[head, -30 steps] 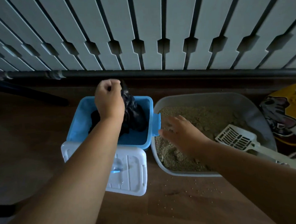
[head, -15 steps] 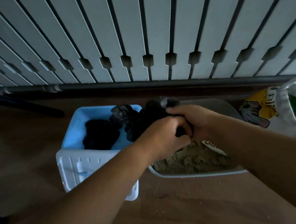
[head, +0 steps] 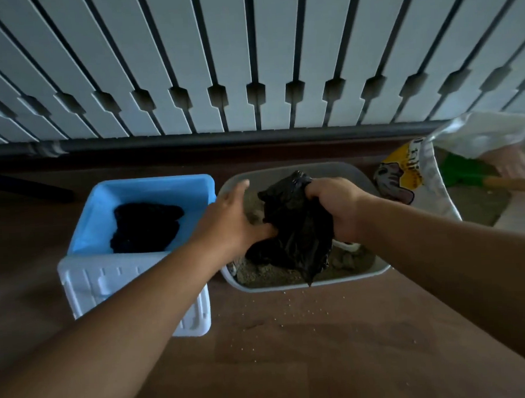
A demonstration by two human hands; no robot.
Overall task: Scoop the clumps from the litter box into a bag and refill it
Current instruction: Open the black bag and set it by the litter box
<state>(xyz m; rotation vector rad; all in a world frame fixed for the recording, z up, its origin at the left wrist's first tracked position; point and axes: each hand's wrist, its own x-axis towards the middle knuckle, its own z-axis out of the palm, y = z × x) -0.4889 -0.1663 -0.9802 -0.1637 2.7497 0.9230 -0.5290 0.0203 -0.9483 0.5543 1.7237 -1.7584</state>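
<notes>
Holding the black bag (head: 299, 227) at centre frame over the litter box (head: 377, 269), our right hand (head: 337, 207) clenched its top; our left hand (head: 235, 221), fingers loosened, had parted from it, suggesting opening came next.

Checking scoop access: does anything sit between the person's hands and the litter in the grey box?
Yes. The black bag, gripped by the right hand and touched by the left hand, hangs over the litter box, covering most of the litter.
</notes>
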